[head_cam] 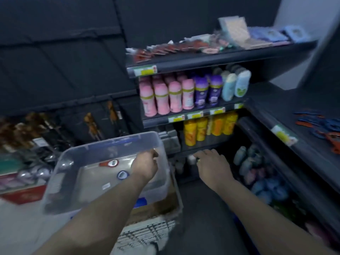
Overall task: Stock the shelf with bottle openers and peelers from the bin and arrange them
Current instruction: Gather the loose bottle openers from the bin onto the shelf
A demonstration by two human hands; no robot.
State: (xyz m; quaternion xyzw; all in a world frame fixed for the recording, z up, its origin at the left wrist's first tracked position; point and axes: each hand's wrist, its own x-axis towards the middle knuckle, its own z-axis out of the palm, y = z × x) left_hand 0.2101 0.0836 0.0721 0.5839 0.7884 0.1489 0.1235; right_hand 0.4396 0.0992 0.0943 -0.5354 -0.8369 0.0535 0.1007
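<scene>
A red opener (110, 163) and a blue opener (122, 175) lie in the clear bin (82, 148), near its right wall. The left hand (147, 163) curls by that wall; I cannot tell if it grips. The right hand (209, 162) hangs loose, holding nothing.

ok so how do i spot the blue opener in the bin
Look lower left for the clear bin, with the left hand at its right rim. Two openers lie on its floor, and the blue opener is the nearer one, close by the left wrist. The red opener beside it lies farther back; this one has a blue rim round a pale middle.
</scene>
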